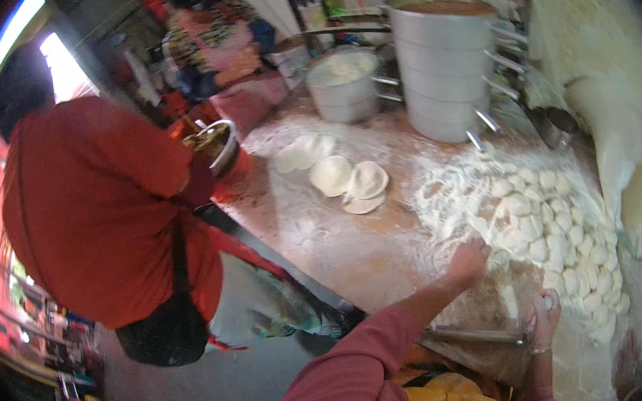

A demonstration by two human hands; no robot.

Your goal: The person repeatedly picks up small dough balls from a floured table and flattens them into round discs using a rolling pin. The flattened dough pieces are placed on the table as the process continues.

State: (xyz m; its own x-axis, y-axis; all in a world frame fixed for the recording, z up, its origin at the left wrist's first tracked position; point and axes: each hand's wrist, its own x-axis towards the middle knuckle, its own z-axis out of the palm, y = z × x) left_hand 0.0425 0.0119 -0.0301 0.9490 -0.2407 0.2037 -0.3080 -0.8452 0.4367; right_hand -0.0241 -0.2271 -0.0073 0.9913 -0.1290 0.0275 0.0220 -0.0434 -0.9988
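My left hand [469, 259] rests at the edge of the loose white flour [447, 210], left of a heap of small dough balls [563, 244]; its fingers are curled down and what lies under them is hidden. Closer to me, my right hand [545, 317] is beside the lower left of the heap, near the end of a metal rod or bar [479, 334]. A small pale thing shows at its fingers, too unclear to name. Flat dough rounds [332, 175] lie farther up the floured table, some overlapping.
Tall stacked metal steamers [442, 68] and a lower metal pot [344, 88] stand at the back. A person in red [102, 207] is at left by a bowl of filling [222, 143]; another person [221, 51] stands beyond. A flour sack [626, 166] is at right.
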